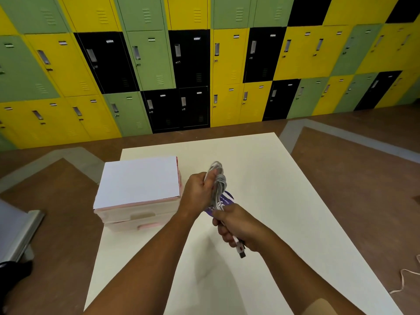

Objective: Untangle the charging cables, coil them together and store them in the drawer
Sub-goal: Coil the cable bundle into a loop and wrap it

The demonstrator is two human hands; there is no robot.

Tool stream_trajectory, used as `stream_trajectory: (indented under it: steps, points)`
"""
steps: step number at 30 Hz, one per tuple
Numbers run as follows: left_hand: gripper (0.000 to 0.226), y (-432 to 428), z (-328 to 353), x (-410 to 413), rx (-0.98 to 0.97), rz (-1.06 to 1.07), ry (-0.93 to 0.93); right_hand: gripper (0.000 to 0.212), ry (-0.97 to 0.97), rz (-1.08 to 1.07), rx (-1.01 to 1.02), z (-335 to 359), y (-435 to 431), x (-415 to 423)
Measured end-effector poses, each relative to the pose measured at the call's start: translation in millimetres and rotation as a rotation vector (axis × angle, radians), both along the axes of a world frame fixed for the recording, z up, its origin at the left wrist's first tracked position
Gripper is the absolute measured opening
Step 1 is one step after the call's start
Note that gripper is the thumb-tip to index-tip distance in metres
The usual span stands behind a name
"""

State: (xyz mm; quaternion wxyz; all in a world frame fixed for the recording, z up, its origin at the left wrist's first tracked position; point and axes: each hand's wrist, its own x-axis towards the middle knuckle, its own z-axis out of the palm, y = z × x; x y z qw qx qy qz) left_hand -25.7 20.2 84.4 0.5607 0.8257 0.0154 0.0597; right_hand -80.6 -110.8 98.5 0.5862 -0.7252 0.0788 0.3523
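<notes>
Right hand (236, 228) nearest, fingers curled tight round the loose ends of the cables (218, 184); a white plug (240, 248) with a dark metal tip sticks out below its fist. Just beyond and left of it, the left hand (197, 192) is clenched on the same bundle, gripping the upper part of the coil. The cables are thin, white and glossy, looped into a narrow oblong hank held in the air between both hands above the table (284, 201), which is matte, cream and flat. A purple label (227, 201) with white print shows behind the hank between the hands; whether it is fixed to the cables, can't tell. Left of the left hand, close by, the drawer box (138, 185) sits on the table: boxy, plain white top, pink edges, front drawers pushed in, pink handle. Far right of the right hand, a thin pale cord (403, 280) squiggles on the brown floor (363, 155). Farthest off, beyond both hands, metal lockers (227, 64) in green, yellow and black.
</notes>
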Motion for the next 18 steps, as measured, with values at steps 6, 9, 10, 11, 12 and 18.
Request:
stream_trajectory:
  steps: [6,9,10,11,12,18]
  points:
    - [0.053,28.0,-3.8,17.8,-0.250,0.182,0.057,0.027,-0.191,0.096,0.072,-14.3,-8.5,-31.3]
    - [0.050,26.5,5.8,15.4,-0.420,0.146,0.090,0.029,-0.278,0.049,-0.003,-31.5,-25.6,-29.8]
    - [0.050,23.5,9.9,13.8,-0.478,0.127,0.118,0.030,-0.325,0.060,-0.076,-36.6,-31.7,-26.7]
    - [0.050,20.5,12.5,12.9,-0.535,0.109,0.156,0.029,-0.368,0.093,-0.156,-40.9,-37.1,-23.2]
    - [0.050,17.9,14.3,11.4,-0.595,0.085,0.196,0.027,-0.391,0.133,-0.230,-43.7,-41.7,-19.3]
    - [0.051,8.0,15.7,4.2,-0.623,-0.067,0.239,0.014,-0.311,0.255,-0.269,-25.7,-48.6,7.0]
